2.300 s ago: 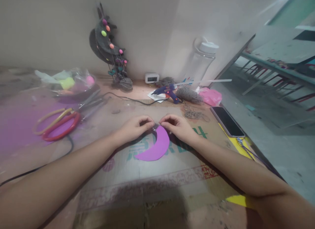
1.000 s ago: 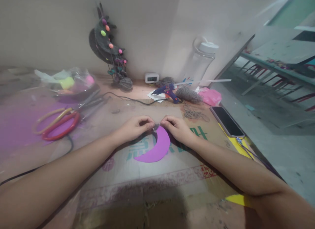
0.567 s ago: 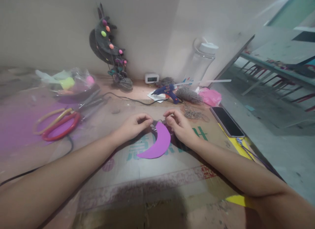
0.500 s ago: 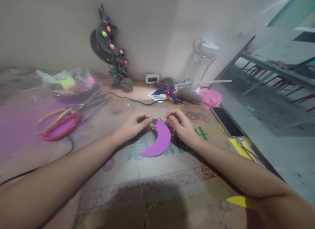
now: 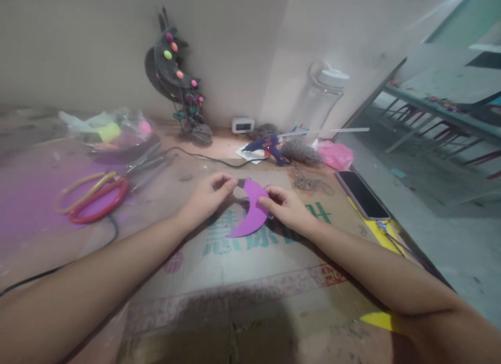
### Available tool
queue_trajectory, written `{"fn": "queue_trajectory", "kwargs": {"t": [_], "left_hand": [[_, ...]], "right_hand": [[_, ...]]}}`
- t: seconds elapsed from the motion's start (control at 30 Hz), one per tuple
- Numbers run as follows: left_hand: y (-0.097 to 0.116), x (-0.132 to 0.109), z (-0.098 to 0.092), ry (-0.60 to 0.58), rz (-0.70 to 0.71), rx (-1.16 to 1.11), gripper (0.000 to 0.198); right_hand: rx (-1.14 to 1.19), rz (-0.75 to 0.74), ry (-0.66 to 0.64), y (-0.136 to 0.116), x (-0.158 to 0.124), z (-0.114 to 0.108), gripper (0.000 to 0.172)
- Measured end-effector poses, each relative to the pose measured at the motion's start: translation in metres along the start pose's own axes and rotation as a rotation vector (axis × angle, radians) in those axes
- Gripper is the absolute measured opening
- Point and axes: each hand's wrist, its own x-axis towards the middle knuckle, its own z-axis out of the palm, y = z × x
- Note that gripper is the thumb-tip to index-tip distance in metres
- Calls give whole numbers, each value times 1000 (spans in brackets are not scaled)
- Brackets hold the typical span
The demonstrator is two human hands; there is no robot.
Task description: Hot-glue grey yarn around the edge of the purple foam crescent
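Note:
A purple crescent cutout (image 5: 252,212) is held just above the cardboard, its lower point aimed left. My right hand (image 5: 284,204) pinches the outer curve of the crescent, with the thumb on its front face. At the crescent's upper tip, my left hand (image 5: 213,194) is closed in a pinch on a bit of grey yarn (image 5: 241,183); the exact hold is partly hidden by the fingers. Beyond the hands, a blue glue gun (image 5: 266,146) rests on a white piece. Loose grey yarn (image 5: 309,181) lies to the right of my right hand.
Scissors (image 5: 97,197) with red and yellow handles lie left. A phone (image 5: 362,194) is at the right edge. A clear bottle (image 5: 319,103), a small clock (image 5: 242,125) and a decorated dark crescent (image 5: 164,66) stand by the wall. The black cord (image 5: 203,156) crosses behind my hands.
My right hand has come in from beside the crescent to pinch its outer edge. The crescent has risen slightly away from me, and my left hand has shifted a little left.

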Motion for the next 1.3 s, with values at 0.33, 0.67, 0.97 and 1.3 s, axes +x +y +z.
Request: {"fn": "queue_trajectory", "kwargs": {"t": [0.33, 0.67, 0.97, 1.3], "left_hand": [[-5, -2, 1, 47, 125, 150, 27], [1, -4, -2, 111, 255, 321, 21], [2, -4, -2, 148, 186, 255, 19], [-2, -3, -2, 154, 146, 246, 24]], "right_hand": [[94, 49, 27, 9, 5, -2, 38], [212, 99, -40, 4, 5, -1, 41], [301, 119, -74, 5, 6, 0, 37], [230, 96, 3, 5, 7, 0, 34]]}}
